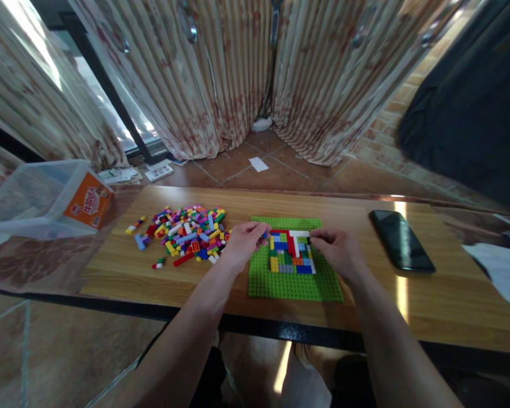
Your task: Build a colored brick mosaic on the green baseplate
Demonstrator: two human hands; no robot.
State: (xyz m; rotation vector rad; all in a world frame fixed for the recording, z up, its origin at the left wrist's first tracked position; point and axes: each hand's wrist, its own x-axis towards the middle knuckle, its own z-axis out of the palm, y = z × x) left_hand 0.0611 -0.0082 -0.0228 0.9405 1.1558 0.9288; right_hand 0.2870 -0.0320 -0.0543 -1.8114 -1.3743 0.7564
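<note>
Coming in over the front edge of the worktop (450,306) with both forearms, wrists low, elbows wide; meeting above the green baseplate (293,286) lying near the middle of that edge; pinching in the left hand (243,242) what looks like a small blue brick (265,234), at the far left corner of the brick patch (291,255); curling the right hand (339,250) at the patch's far right, fingertips on white bricks (nipping or merely pressing, cannot tell); probably light, stiff, slick plastic, best pinched by its sides; farther left, loose bricks (187,233); right, a phone (402,241).
</note>
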